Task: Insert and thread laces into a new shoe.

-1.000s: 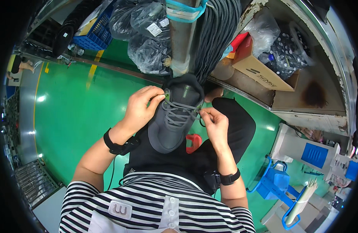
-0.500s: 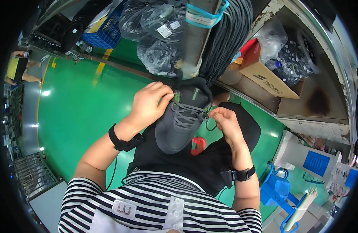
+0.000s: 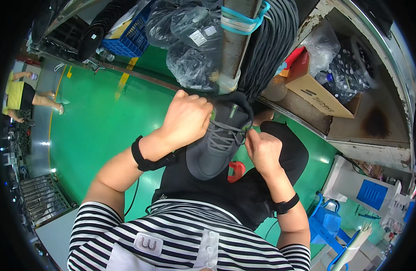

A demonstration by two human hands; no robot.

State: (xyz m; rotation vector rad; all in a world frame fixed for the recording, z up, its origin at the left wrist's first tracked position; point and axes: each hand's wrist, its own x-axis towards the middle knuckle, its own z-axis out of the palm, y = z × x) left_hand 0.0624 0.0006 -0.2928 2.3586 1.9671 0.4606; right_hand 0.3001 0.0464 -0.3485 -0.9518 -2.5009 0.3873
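Observation:
A dark grey sneaker [image 3: 203, 159] rests over my lap with its toe toward me. Its grey shoelace [image 3: 220, 141] criss-crosses the front below the tongue, which bears a small green-edged tag. My left hand [image 3: 187, 118] is closed at the sneaker's left side, level with the top eyelets, with the lace running to its fingers. On the opposite side my right hand [image 3: 264, 149] pinches the lace beside the upper eyelets. The curled fingers hide both lace ends.
Ahead hang clear plastic bags [image 3: 190, 54] and a bundle of dark cords [image 3: 273, 45] beside a metal post [image 3: 235, 49]. A cardboard box [image 3: 323, 92] sits on the right shelf. A red object [image 3: 236, 171] shows below the sneaker; a blue frame [image 3: 327, 226] stands right. Another person [image 3: 25, 95] is far left.
My left hand has turned and its fingers have curled in more, beside the sneaker. My right hand has shifted slightly; the loose lace loop below it no longer shows. The view has moved slightly.

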